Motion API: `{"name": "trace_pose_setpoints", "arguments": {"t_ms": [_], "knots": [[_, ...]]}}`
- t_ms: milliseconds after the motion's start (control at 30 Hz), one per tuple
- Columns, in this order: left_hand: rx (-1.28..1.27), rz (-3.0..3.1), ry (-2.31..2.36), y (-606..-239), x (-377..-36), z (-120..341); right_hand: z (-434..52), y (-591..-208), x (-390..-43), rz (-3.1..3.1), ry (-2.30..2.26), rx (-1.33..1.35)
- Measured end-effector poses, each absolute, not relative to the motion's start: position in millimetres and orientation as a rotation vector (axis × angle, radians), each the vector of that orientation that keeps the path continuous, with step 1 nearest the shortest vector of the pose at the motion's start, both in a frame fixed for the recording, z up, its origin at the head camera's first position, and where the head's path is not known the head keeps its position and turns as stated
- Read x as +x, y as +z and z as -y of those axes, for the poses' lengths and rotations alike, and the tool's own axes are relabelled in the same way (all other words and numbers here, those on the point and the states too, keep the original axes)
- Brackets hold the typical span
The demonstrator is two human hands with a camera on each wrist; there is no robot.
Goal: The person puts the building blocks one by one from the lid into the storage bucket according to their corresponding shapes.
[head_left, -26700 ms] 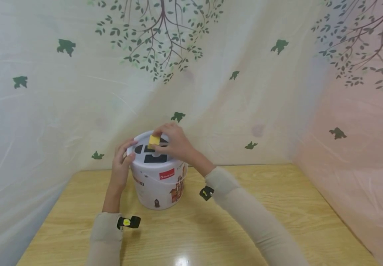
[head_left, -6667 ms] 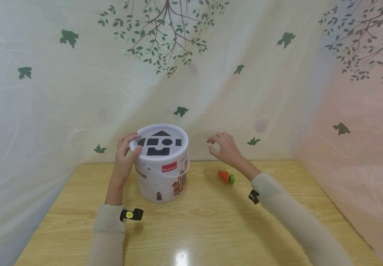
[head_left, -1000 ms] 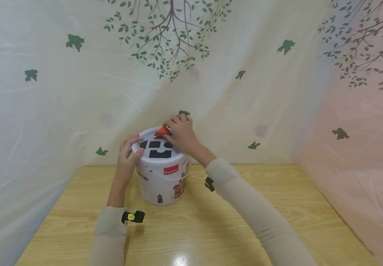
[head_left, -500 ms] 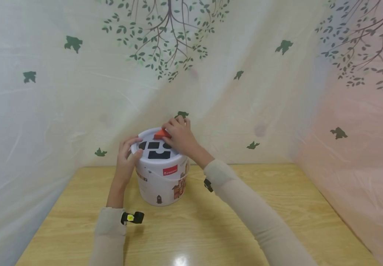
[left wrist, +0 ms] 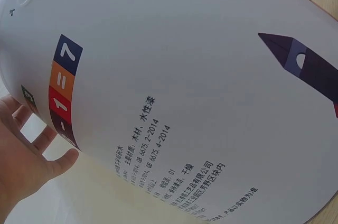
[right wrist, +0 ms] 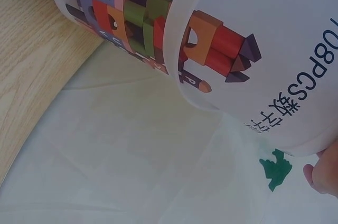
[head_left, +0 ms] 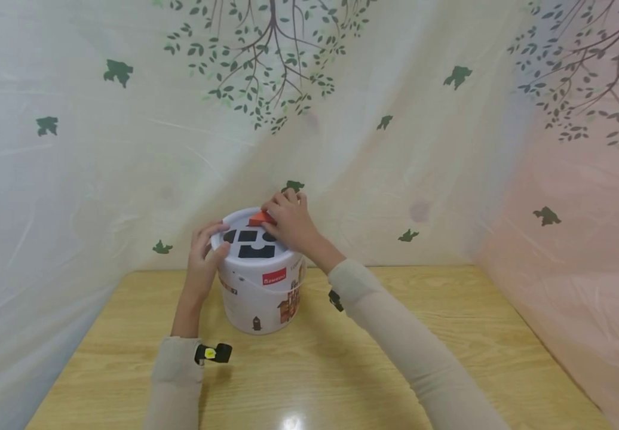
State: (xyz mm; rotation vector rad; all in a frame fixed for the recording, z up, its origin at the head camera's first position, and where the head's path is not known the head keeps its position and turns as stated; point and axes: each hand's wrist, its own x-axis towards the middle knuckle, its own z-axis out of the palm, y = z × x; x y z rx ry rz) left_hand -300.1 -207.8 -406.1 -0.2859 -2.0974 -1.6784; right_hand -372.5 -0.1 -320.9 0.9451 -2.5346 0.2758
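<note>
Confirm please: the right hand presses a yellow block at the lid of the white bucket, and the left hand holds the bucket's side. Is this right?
Not quite: the block is orange-red, not yellow, as the head view shows. The right hand does hold it at the lid of the white bucket, and the left hand holds the bucket's side.

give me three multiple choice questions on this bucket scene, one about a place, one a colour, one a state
1. Where is the right hand?
A. flat on the table
B. on the lid's far side
C. under the bucket

2. What colour is the block it holds?
A. orange-red
B. blue
C. green

3. What is the left hand doing?
A. hanging free
B. lifting the lid off
C. holding the bucket at its rim

Answers: 1 B, the head view shows it on the lid at the far edge. 2 A, an orange-red corner shows beside the fingers. 3 C, its fingers curl over the bucket's left rim.
</note>
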Motion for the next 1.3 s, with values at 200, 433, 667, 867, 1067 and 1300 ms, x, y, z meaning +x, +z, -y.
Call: {"name": "trace_pose_setpoints", "arguments": {"t_ms": [200,433,667,867,1067,1300], "knots": [[-0.294,2.094,-1.679,-408.2,-301.6,208.3,-1.1,-322.2,-372.9,2.533,0.261,0.95],[-0.289,2.097,-1.677,-408.4,-301.8,207.6,-1.7,-323.8,-373.2,2.528,0.264,0.956],[-0.296,2.091,-1.676,-408.8,-303.0,207.7,-2.0,-324.0,-373.5,2.548,0.295,0.947],[-0.297,2.085,-1.673,-408.5,-304.0,208.1,-1.0,-323.4,-374.9,2.564,0.303,0.934],[-0.299,2.077,-1.669,-409.3,-304.1,208.8,0.4,-323.5,-375.0,2.572,0.315,0.933],[-0.303,2.072,-1.677,-409.1,-304.9,208.1,-0.8,-322.4,-374.4,2.561,0.31,0.93]]}}
